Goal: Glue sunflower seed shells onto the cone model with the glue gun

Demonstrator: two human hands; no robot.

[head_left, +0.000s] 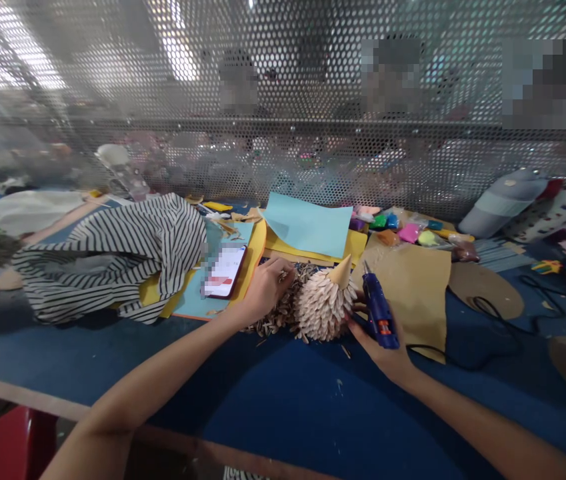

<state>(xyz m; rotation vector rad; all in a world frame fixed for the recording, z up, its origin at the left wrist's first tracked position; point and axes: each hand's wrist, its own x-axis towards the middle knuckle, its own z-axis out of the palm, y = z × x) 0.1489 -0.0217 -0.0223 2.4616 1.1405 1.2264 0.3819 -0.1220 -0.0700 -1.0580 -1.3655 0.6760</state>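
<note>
Left hand (265, 290): on the shell ball, fingers curled over the dark shells at its side. (I can't tell if it grips hard or just rests.)

Right hand (380, 350): shut around a blue glue gun (379, 312), with the tip up near the cone.

Hands: apart, with the shell ball between them.

Shell ball (321, 307): a round lump covered in pale pointy shells, lying on the blue table (283, 380), just in front of the hands. A loose, darker patch of shells (277, 310) sits at its left side.

Cone (340, 272): a small tan paper point on top of the shell ball.

Work now: shells sit on the ball in rows, and the glue gun is up close to it - the hot tip is right by the cone.

Cord (483, 320): a black line that runs from the glue gun across the table.

Nearby: a phone (223, 271) on yellow and blue paper, a striped cloth (127, 260), a sheet of brown card (413, 293), a sheet of light blue card (307, 223), and small packs of clay (403, 230) - lots of colors.

Far side: a metal mesh screen (283, 87) with blurry people behind it.
</note>
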